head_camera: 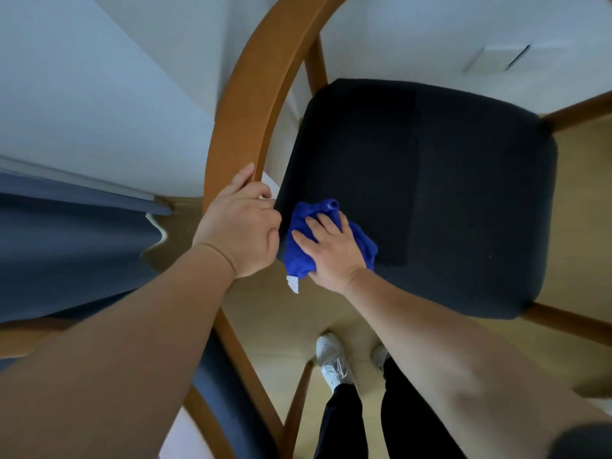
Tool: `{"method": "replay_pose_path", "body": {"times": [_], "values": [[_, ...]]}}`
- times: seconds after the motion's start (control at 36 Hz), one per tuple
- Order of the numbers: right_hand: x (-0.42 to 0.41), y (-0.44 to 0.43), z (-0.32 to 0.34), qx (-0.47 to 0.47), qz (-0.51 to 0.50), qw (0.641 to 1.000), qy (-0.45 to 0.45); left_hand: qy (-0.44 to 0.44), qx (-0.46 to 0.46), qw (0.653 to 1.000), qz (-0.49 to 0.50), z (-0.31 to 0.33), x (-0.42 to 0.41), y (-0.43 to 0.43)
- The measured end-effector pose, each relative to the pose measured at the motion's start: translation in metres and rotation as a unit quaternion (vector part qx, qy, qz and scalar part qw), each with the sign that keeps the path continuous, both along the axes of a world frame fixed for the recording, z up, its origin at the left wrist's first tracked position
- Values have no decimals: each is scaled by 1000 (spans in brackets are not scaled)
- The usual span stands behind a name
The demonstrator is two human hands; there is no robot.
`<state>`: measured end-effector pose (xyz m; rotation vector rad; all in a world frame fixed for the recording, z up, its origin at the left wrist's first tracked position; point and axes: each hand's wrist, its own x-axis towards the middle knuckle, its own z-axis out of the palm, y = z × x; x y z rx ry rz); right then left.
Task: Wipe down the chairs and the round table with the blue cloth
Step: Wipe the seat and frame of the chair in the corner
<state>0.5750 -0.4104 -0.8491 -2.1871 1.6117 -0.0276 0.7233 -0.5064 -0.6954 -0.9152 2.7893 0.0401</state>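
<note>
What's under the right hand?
The blue cloth, pressed flat by the right hand on the dark seat cushion. The hand covers the cloth's middle and the seat beneath.

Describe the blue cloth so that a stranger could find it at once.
Find the chair with the wide dark seat and curved wooden back. At the seat's near-left corner, the right hand presses flat on the blue cloth. It is the only bright blue thing, bunched, with a small white tag hanging from its edge.

two hands [238,226] [331,250], one cloth [299,256], two shoes [332,359] [379,357]
</note>
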Motion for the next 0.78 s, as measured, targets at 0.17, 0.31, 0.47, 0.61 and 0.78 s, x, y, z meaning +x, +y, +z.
{"method": "replay_pose_path", "body": {"times": [0.17, 0.31, 0.47, 0.61, 0.78], "values": [[-15, 25, -4, -19, -1, 1000, -2, 12, 3, 1000, -5, -1, 1, 0], [-36, 50, -4, -5, 26, 1000, 7, -10, -5, 999, -35, -1, 1, 0], [-94, 106, -2, 1, 24, 999, 27, -54, 2, 994, -91, 2, -1, -1], [-158, 153, 5, 26, -67, 995, 64, -112, 1, 989, -92, 5, -7, 1], [-230, 204, 14, 46, -247, 967, 50, -109, -1, 991, -83, 5, -9, 4]]}}
